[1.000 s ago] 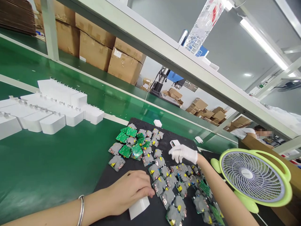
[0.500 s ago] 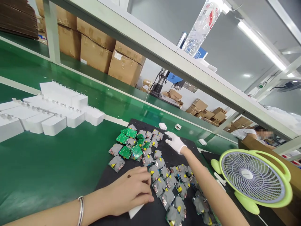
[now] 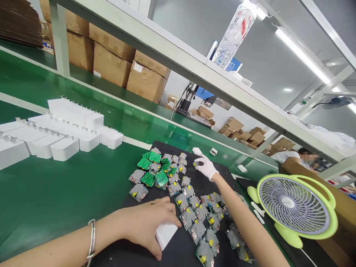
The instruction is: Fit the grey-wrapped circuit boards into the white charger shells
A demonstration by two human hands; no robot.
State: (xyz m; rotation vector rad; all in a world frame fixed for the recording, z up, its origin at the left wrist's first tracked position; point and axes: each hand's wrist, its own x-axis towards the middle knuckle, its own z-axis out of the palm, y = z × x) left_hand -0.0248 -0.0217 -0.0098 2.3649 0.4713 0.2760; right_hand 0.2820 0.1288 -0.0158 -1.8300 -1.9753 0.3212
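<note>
- Left hand (image 3: 144,222), bare: thumb and fingers parted just enough to straddle a white case (image 3: 167,235); has hold of it by its sides.
- White case is at the near edge of the view, over the black mat (image 3: 178,257), left of the nearest boards.
- Right hand (image 3: 207,168), white glove: fingers curled, partly open, at a small board (image 3: 194,164) with grey and yellow on it. Can't tell if the grip is firm; fingers cover part of it.
- Small board is toward the far side of the mat, right of the board cluster.
- Small white housing (image 3: 197,151) just past the right fingertips; open white shell (image 3: 213,151) near it, to the right.
- White plug (image 3: 241,168) further right, well apart from the hands.
- Green boards (image 3: 148,178) overlap at the left of the mat, some tilted on others.
- Grey-coated boards (image 3: 198,231) spread between and below the two hands; right forearm hides some.
- White housings (image 3: 65,148) stand in close rows on the green desk (image 3: 69,193), left side, metal tabs up top.
- Green-rimmed fan (image 3: 294,205) at right, near the forearm.
</note>
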